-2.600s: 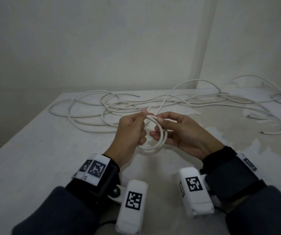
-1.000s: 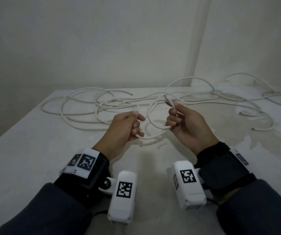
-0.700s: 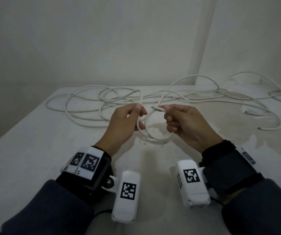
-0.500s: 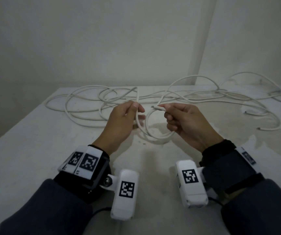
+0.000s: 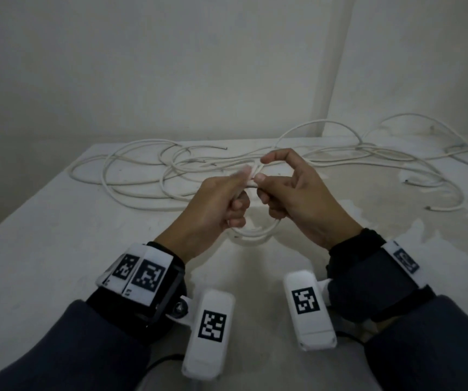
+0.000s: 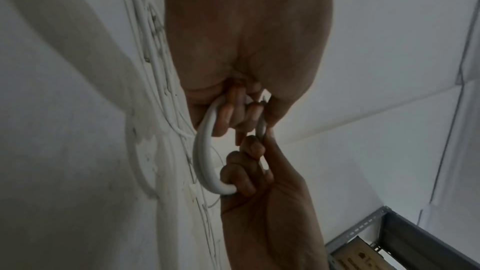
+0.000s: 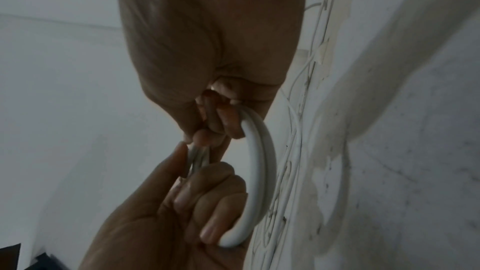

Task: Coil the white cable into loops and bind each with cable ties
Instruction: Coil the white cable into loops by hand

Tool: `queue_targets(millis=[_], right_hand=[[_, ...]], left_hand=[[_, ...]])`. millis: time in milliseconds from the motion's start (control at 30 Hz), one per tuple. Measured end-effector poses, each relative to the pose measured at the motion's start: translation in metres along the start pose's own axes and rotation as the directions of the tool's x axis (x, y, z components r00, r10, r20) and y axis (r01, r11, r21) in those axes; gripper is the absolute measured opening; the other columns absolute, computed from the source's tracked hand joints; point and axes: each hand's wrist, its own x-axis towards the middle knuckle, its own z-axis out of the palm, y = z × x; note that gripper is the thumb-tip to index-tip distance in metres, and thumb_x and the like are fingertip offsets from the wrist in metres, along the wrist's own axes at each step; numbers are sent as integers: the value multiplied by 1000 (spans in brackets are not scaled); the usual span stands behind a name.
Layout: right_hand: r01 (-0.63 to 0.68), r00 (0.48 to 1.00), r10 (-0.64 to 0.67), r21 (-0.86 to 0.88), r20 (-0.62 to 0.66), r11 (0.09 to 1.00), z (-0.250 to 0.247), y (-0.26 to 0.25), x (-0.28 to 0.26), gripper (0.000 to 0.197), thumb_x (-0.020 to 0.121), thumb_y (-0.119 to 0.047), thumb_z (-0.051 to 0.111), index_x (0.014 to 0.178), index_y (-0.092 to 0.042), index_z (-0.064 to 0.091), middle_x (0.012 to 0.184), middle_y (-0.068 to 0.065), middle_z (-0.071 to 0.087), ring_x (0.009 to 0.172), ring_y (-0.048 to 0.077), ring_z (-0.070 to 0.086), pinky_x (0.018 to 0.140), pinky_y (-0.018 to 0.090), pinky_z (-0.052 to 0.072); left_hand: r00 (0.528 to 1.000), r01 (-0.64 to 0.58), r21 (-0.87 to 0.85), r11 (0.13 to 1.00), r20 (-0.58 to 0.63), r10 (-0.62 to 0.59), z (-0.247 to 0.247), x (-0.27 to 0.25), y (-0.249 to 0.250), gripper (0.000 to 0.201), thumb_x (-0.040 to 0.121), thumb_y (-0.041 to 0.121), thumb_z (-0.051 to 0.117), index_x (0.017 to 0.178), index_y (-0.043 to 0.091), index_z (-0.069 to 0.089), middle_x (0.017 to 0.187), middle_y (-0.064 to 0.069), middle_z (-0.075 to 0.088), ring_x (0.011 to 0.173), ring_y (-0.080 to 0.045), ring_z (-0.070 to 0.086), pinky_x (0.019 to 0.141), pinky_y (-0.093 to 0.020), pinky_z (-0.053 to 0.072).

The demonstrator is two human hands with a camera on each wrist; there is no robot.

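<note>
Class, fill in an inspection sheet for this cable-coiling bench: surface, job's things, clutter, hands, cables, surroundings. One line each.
Surface: white table, stained and patchy on the right.
Job's things: small coil of white cable held above the table between both hands; cable ties: nothing seen.
Clutter: nothing seen.
Hands: left hand and right hand both grip the coil, fingers curled round it.
Cables: loose cable sprawls in loops across the table's far side.
Surroundings: bare pale walls; metal shelving in the left wrist view.
</note>
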Motion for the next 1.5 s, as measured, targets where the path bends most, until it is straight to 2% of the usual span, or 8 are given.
queue_targets(millis=[333,433,533,700,867,1000,1233,1500], right_hand=[[75,997,-67,-352,35,933,-4,-6,1,46,72,4,78,109,-21,68,80,3,61,58,22,67,58,25,53],[125,977,-203,-613,-59,780,-7,-2,3,38,68,-10,80,95,-34,68,99,1,49,81,11,61,71,14,46],[185,952,-302,-698,-48,691,-9,-2,1,29,63,-25,80,84,-37,65,102,-2,53,99,12,54,87,22,41],[166,975,-219,-508,-46,845,-8,-1,4,20,71,-13,75,69,-17,56,61,4,68,60,22,68,67,45,58],[-1,998,5,-61,61,998,1,-7,-2,20,88,-7,64,75,-7,48,47,3,54,47,21,63,55,32,54],[-132,985,93,285,147,949,8,-8,-3,20,88,-12,56,76,-13,40,47,-4,37,39,8,35,50,24,42],[-186,979,155,259,133,948,14,-8,-4,11,99,-8,45,108,-15,47,46,-9,28,39,5,25,41,19,31],[-81,982,142,410,-122,909,2,-7,3,10,100,-7,41,95,-12,48,45,-9,27,36,5,22,36,17,25]], left_hand=[[982,-177,379,908,2,191,-5,-2,1,27,99,22,47,90,12,70,47,16,36,42,-1,32,46,-15,32],[968,-234,430,872,23,248,-3,-3,2,30,98,25,48,75,29,67,52,11,34,45,-4,31,49,-19,32],[955,-272,474,837,29,294,-3,-2,2,26,98,26,48,89,22,72,56,7,34,50,-7,32,49,-19,32],[951,-247,351,903,-92,296,-1,1,-1,14,95,23,54,87,13,60,56,10,45,48,-2,39,50,-16,36],[940,-255,197,947,-178,290,2,2,-2,13,96,21,54,90,11,49,49,12,48,46,-3,38,50,-18,36],[940,-278,62,959,-186,285,7,3,0,13,98,17,49,86,12,45,48,12,45,45,-3,34,47,-18,32],[971,-187,-53,981,-159,177,6,6,-7,14,99,18,46,86,13,43,49,12,36,46,-4,30,46,-17,32],[955,29,147,989,-296,16,-1,8,-12,27,97,40,48,92,14,54,78,-2,57,65,-12,53,61,-24,44]])
